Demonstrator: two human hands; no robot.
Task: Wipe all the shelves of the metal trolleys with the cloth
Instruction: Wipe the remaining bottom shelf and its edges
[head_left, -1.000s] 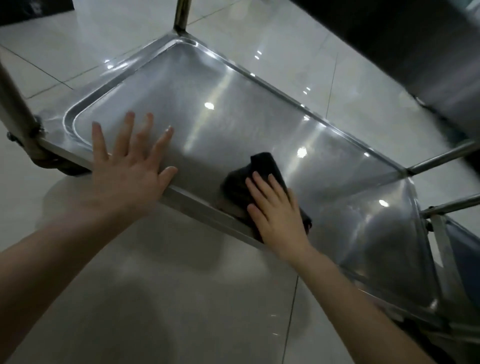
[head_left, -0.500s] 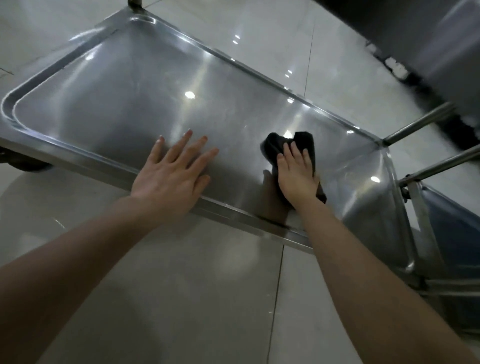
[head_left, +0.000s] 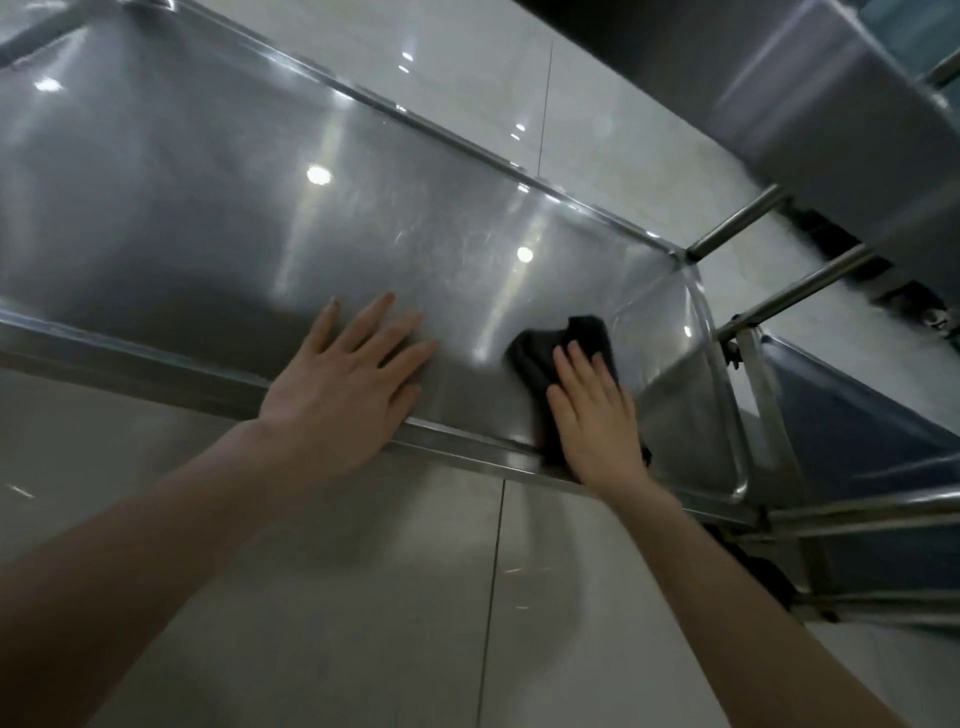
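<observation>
A low stainless steel trolley shelf (head_left: 218, 171) stretches from the upper left to the right, just above the tiled floor. My left hand (head_left: 345, 387) lies flat on it near the front rim, fingers spread, holding nothing. A black cloth (head_left: 550, 351) sits toward the shelf's right end. My right hand (head_left: 592, 415) presses flat on the cloth, covering its near part.
Round metal rails (head_left: 737, 223) of the trolley frame rise at the right end. A second trolley's dark blue-tinted shelf (head_left: 852, 431) stands close at the right. A dark metal surface (head_left: 810, 88) overhangs the upper right. Glossy floor tiles (head_left: 363, 597) lie in front.
My right hand has slid the cloth rightward along the shelf toward its right end. My left hand has shifted right along the front rim too, and the view has followed.
</observation>
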